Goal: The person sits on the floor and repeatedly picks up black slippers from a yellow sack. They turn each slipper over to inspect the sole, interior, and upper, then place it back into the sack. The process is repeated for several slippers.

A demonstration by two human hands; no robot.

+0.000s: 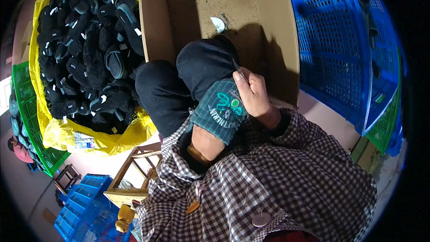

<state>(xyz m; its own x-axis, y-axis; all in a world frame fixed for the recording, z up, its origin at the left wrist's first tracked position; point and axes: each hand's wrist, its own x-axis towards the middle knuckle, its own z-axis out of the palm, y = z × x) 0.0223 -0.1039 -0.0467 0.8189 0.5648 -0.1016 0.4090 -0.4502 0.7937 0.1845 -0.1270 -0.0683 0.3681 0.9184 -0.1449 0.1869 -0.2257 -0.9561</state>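
Observation:
A teal ribbed slipper (215, 116), embroidered in green and pale thread, is pulled over my left hand (207, 144). Only the wrist and the back of that hand show below its opening; the fingers are hidden inside. My right hand (256, 92) is closed at the slipper's far right edge, its thumb up. From its grip sticks a slim pointed metal tool (236, 66), dark and narrow like thread snips; most of it is covered by the fingers. Both hands are above my lap, close to the dark-trousered knees.
To the left, a yellow sack (96, 142) holds many black fuzzy slippers (92, 58) with white tags. An open cardboard box (244, 11) with scraps inside lies ahead. Blue plastic crates (331, 49) stand right. A wooden stool (118, 188) and another blue crate (85, 208) sit lower left.

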